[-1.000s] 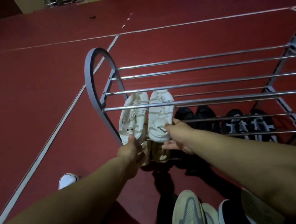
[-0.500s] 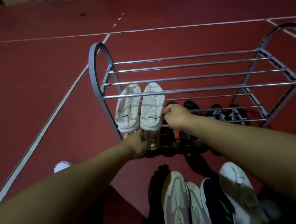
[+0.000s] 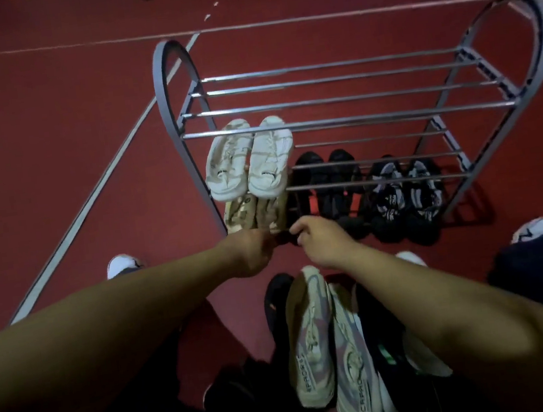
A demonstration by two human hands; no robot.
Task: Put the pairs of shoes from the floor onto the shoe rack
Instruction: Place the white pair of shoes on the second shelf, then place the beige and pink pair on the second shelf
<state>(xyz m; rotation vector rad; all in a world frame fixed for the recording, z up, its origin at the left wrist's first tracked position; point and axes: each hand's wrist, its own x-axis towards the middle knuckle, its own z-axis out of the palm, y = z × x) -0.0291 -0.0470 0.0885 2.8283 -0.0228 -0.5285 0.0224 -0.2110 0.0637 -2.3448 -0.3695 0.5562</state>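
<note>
three pairs on the rack's [image 3: 182, 141] lower tiers, plus white shoes [image 3: 247, 160].
left hand [image 3: 252, 251] curled shut, right hand [image 3: 319, 239] loosely curled, both empty, just before it.

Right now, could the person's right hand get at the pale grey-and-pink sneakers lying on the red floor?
Probably yes: the right hand hangs empty just above the pale grey-and-pink sneakers, with nothing lying between them.

Floor [image 3: 46, 131] dark red with white lines. Shoe rack [image 3: 163, 92] grey frame, shiny silver bars. White shoes [image 3: 247, 160] with small black labels. Beige pair [image 3: 254, 213] beneath. Black pair [image 3: 329, 184], then black pair with white stripes [image 3: 402, 188]. On the floor, pale grey-pink sneakers [image 3: 329, 343] with dark lettering.
</note>
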